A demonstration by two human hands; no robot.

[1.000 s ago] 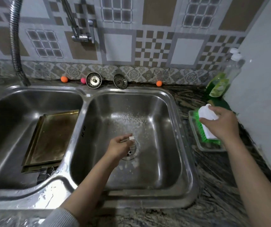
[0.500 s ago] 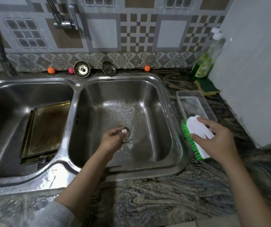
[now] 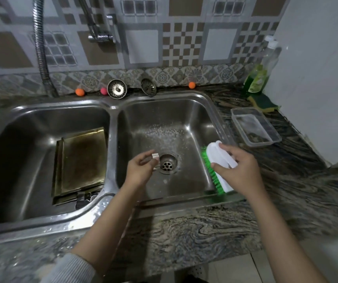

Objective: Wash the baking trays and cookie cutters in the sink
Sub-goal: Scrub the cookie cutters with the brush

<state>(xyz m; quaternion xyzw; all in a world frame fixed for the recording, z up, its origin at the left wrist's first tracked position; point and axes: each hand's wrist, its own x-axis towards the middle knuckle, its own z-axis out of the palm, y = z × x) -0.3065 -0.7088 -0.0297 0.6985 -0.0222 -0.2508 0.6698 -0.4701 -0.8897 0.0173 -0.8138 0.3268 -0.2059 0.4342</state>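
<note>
My left hand (image 3: pixel 139 170) pinches a small metal cookie cutter (image 3: pixel 155 158) over the drain (image 3: pixel 167 163) of the right sink basin (image 3: pixel 186 119). My right hand (image 3: pixel 238 169) grips a white scrub brush (image 3: pixel 219 158) with green bristles, held over the basin's right rim, bristles facing left. Brown stained baking trays (image 3: pixel 82 162) lie stacked flat in the left basin (image 3: pixel 31 129), with a dark object at their front edge.
A clear plastic container (image 3: pixel 255 127), a green-yellow sponge (image 3: pixel 265 102) and a green dish soap bottle (image 3: pixel 263 70) stand on the marble counter at right. Two metal strainers (image 3: pixel 117 88) and small coloured balls line the back ledge. The tap (image 3: pixel 100 35) and a flexible hose (image 3: pixel 40 45) hang above.
My right hand lifted the brush out of the clear container and carried it left to the right basin's rim. My left hand kept the cutter over the drain.
</note>
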